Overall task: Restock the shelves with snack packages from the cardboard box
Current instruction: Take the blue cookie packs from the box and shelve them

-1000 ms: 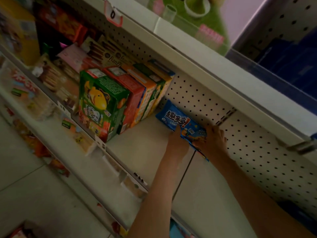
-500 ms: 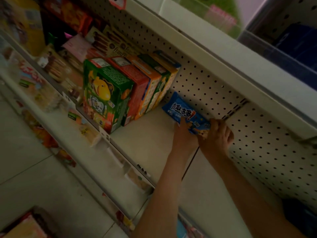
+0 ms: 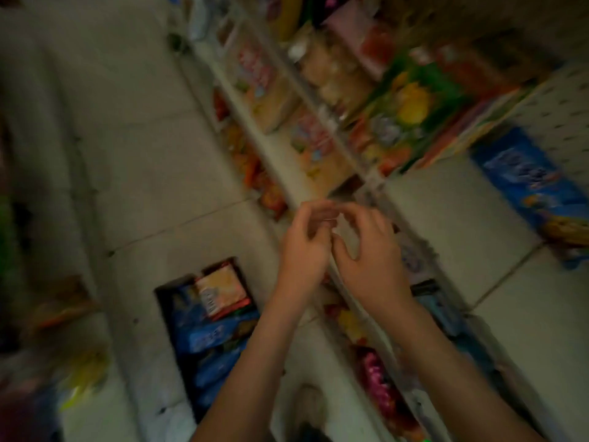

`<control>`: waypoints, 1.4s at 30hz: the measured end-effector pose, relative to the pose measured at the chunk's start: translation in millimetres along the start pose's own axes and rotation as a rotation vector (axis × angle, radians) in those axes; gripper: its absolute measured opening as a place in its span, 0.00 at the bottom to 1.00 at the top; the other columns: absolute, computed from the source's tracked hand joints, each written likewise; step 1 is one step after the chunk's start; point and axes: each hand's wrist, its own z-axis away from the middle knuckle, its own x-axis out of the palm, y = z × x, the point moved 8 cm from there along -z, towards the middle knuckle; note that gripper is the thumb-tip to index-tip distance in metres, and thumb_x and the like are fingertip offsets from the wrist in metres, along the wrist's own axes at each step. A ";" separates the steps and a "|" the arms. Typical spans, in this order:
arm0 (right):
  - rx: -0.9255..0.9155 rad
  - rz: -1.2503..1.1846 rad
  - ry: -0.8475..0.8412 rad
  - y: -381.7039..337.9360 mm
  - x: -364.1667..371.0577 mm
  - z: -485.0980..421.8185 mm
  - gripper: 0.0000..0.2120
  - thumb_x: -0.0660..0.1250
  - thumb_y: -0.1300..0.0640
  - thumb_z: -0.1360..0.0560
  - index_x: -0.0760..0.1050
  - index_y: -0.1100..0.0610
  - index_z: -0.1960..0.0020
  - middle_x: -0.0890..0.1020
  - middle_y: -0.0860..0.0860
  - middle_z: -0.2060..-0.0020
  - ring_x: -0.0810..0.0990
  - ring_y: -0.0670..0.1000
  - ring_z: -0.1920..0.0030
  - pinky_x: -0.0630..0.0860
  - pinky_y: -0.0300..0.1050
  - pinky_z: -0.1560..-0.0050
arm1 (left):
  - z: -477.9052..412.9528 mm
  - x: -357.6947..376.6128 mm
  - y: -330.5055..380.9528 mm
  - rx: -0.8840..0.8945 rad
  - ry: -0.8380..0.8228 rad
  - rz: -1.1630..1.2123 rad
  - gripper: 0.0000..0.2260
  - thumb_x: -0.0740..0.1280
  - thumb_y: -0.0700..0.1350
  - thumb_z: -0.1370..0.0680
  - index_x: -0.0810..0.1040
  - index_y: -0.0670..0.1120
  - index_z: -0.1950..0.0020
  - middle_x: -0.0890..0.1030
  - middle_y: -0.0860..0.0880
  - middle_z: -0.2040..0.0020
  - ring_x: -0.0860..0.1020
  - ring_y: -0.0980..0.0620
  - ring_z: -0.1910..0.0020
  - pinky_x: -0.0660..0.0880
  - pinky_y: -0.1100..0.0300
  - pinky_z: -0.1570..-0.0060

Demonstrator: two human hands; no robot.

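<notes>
The picture is blurred by head motion. The blue snack package [image 3: 535, 193] lies on the white shelf [image 3: 452, 218] at the right, against the perforated back panel, with no hand on it. My left hand [image 3: 302, 247] and my right hand [image 3: 369, 253] hover together in the middle of the view, in front of the shelf's front edge, fingers loosely curled and apart, holding nothing. Below them on the floor stands the cardboard box [image 3: 165, 317] with blue packages [image 3: 210, 339] and an orange-and-red package [image 3: 223, 288] inside.
A green box with a yellow figure [image 3: 411, 106] and other upright boxes stand left of the blue package. Lower shelves [image 3: 277, 100] hold mixed snack bags. The tiled floor [image 3: 127, 122] spreads to the left, with loose packets [image 3: 79, 374] at the lower left.
Both hands let go of the blue package and drew back from the shelf. My view swung down and left, bringing the floor and the cardboard box into sight.
</notes>
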 end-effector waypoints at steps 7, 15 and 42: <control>0.081 -0.017 -0.583 27.7 246.6 76.9 0.22 0.64 0.59 0.25 0.67 0.59 0.32 0.72 0.55 0.38 0.69 0.54 0.36 0.66 0.45 0.36 | 63.8 -160.4 -192.2 -0.421 0.325 -0.324 0.09 0.57 0.40 0.19 0.75 0.47 0.44 0.78 0.53 0.51 0.77 0.53 0.52 0.73 0.63 0.55; 0.072 0.153 -1.049 121.5 450.3 173.1 0.28 0.65 0.57 0.24 0.59 0.58 0.28 0.66 0.56 0.31 0.65 0.56 0.32 0.64 0.47 0.32 | 137.9 -239.7 -400.0 -0.877 0.473 -0.348 0.07 0.55 0.40 0.19 0.71 0.43 0.44 0.77 0.41 0.56 0.74 0.46 0.62 0.75 0.47 0.61; -0.311 0.250 -1.152 95.2 488.1 171.9 0.18 0.61 0.57 0.22 0.66 0.60 0.34 0.70 0.56 0.40 0.67 0.56 0.38 0.71 0.52 0.46 | 151.3 -230.8 -439.7 -1.187 0.756 0.346 0.06 0.57 0.36 0.20 0.71 0.42 0.56 0.63 0.45 0.68 0.60 0.51 0.72 0.71 0.58 0.56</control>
